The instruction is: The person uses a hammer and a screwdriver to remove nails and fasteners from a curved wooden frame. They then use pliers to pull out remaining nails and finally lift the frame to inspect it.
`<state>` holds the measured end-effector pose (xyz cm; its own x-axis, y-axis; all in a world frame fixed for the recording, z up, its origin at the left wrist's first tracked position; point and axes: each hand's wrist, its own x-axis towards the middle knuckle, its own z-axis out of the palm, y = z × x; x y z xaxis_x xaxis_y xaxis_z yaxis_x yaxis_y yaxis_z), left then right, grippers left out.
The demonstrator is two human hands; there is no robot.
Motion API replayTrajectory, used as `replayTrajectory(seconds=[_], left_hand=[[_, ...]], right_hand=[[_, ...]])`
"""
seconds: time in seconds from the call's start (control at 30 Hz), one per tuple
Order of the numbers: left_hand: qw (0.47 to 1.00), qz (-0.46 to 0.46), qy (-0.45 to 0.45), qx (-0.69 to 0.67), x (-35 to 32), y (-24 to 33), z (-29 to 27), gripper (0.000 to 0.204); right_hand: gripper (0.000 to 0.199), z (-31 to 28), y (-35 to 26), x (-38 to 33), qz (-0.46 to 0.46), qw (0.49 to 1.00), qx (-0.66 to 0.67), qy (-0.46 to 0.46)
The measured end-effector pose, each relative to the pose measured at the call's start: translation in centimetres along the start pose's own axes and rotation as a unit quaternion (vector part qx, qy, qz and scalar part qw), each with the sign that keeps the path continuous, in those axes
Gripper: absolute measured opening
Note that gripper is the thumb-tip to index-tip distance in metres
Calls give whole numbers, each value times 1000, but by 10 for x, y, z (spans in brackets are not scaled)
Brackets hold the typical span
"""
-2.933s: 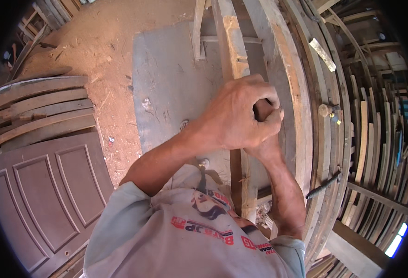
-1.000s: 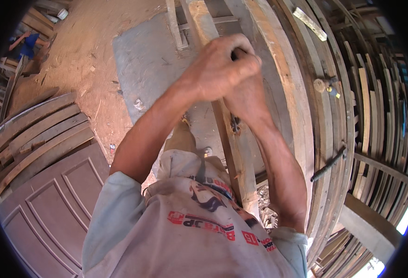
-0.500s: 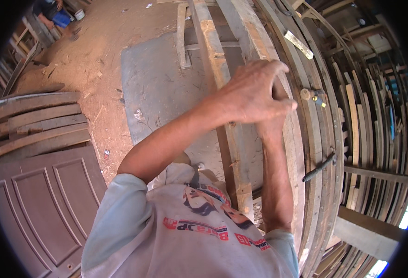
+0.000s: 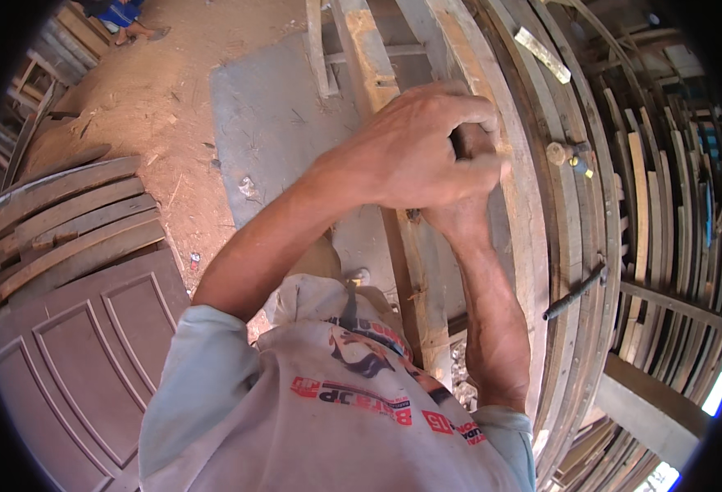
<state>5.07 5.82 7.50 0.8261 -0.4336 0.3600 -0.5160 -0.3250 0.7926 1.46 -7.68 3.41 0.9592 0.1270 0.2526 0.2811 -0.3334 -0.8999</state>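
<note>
My left hand [image 4: 427, 148] is raised in front of me, with its back toward the view. Its thumb and forefinger curl toward each other around a dark gap, and what they grip, if anything, is hidden. Behind and beneath it is my right hand [image 4: 459, 217], of which mostly the wrist side shows; its fingers are covered by the left hand. Both hands are close together over a long wooden beam [image 4: 406, 254] with notches cut in it. A second pale beam [image 4: 525, 246] runs alongside to the right.
On the timber stack at right lie a wooden-handled tool [image 4: 556, 153], a dark rod [image 4: 574, 293] and a pale wood offcut [image 4: 542, 56]. A panelled brown door [image 4: 90, 353] and curved planks [image 4: 74, 221] are at left. Another person's legs [image 4: 123, 20] show at far left.
My two hands have shifted a little left and up together, and the gap between my left thumb and forefinger has narrowed. The whole view has tilted slightly.
</note>
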Motion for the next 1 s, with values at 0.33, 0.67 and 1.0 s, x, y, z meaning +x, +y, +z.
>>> replayTrajectory(seconds=[0.33,0.67,1.0], left_hand=[[987,-73,-56,-129,20,-48,-18,41],[988,-101,-54,-102,42,-64,-20,68],[996,-73,-40,38,-31,45,20,89]], right_hand=[[40,13,3,41,-39,996,-79,-34],[43,12,16,68,26,978,-201,-56],[63,-16,-18,-40,0,1000,22,14]])
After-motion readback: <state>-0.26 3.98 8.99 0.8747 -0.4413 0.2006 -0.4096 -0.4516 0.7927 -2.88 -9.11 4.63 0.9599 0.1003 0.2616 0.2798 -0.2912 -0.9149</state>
